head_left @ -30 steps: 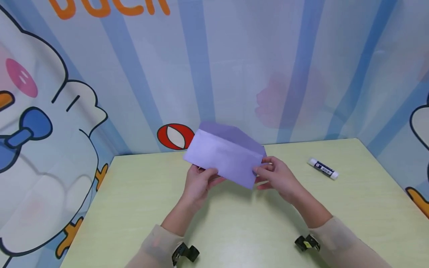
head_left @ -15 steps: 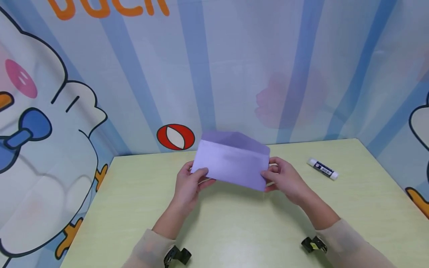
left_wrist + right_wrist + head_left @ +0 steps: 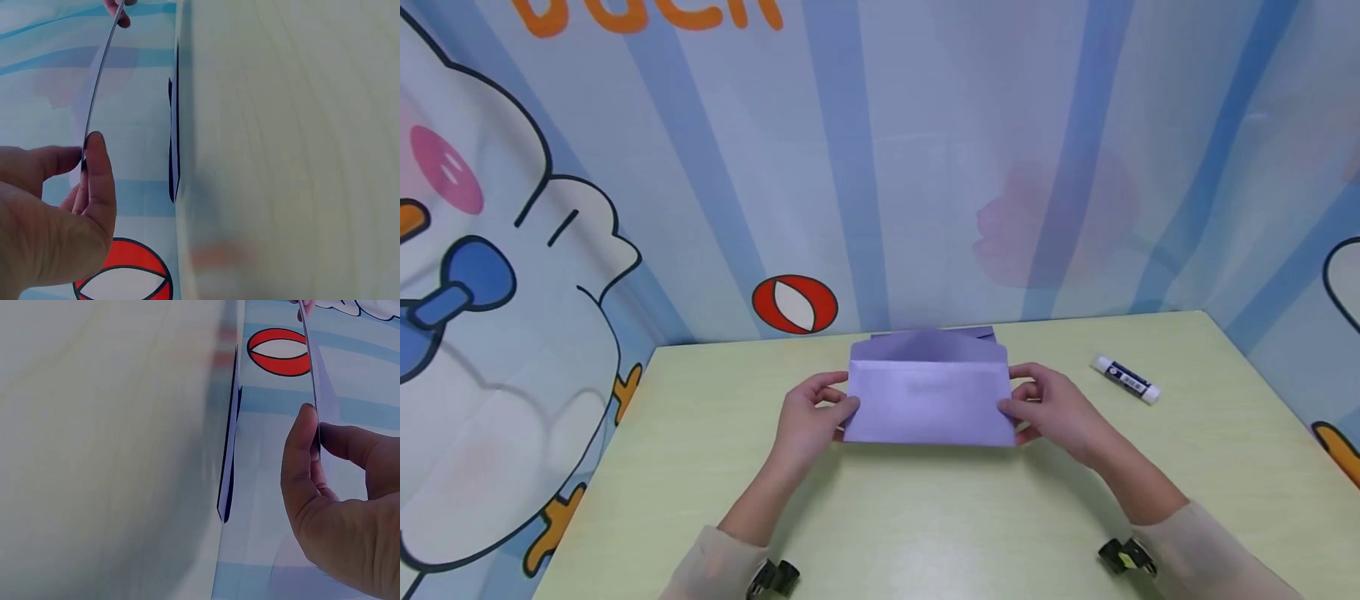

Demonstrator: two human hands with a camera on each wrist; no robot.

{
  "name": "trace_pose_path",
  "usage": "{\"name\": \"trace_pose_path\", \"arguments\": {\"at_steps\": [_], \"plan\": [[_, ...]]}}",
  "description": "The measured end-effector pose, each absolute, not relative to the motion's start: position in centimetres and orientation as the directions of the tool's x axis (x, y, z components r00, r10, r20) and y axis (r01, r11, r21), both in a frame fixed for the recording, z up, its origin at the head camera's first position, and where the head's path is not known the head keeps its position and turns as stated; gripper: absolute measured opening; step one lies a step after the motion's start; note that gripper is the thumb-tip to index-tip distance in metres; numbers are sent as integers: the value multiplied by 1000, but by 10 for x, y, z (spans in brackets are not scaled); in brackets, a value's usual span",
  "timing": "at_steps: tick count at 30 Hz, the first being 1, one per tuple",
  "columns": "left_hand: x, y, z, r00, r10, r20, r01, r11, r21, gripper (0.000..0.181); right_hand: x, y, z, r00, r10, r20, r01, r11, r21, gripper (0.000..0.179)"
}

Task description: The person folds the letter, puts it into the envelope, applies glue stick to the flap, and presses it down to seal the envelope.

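A purple envelope (image 3: 928,404) with its flap (image 3: 928,346) raised at the back is held level above the table. My left hand (image 3: 812,417) pinches its left end between thumb and fingers. At the opposite end my right hand (image 3: 1052,408) grips it the same way. Seen from both wrists, the envelope is a thin edge between thumb and fingertips, raised off the tabletop. Behind it, another purple paper piece (image 3: 985,332) lies on the table, mostly hidden in the head view; the left wrist view shows that flat piece (image 3: 174,125) side-on.
A glue stick (image 3: 1126,379) with white ends lies on the pale yellow table (image 3: 925,517) to the right. At the table's back edge rises a blue striped backdrop (image 3: 925,167) with cartoon prints. Each sleeve carries a small black camera (image 3: 1127,557).
The envelope has been lowered toward me and turned from tilted to level. My hands have moved apart to its two ends, and the purple piece behind has come into view.
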State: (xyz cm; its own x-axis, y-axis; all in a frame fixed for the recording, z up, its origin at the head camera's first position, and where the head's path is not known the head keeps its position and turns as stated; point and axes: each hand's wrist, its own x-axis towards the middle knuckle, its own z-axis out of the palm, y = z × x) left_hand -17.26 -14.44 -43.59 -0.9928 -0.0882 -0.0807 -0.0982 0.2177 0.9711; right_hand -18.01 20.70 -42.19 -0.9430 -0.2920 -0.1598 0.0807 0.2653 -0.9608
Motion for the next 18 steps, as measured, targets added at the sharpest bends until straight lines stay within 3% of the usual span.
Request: {"name": "trace_pose_path", "arguments": {"at_steps": [8, 18], "plan": [[-168, -147, -441, -989, 47, -140, -110, 394, 913, 39, -177, 213, -431, -950, -256, -180, 76, 369, -926, 47], [-166, -145, -443, -964, 149, -221, -114, 519, 847, 44, -174, 214, -436, -945, -259, -200, 31, 538, -842, 39]]}}
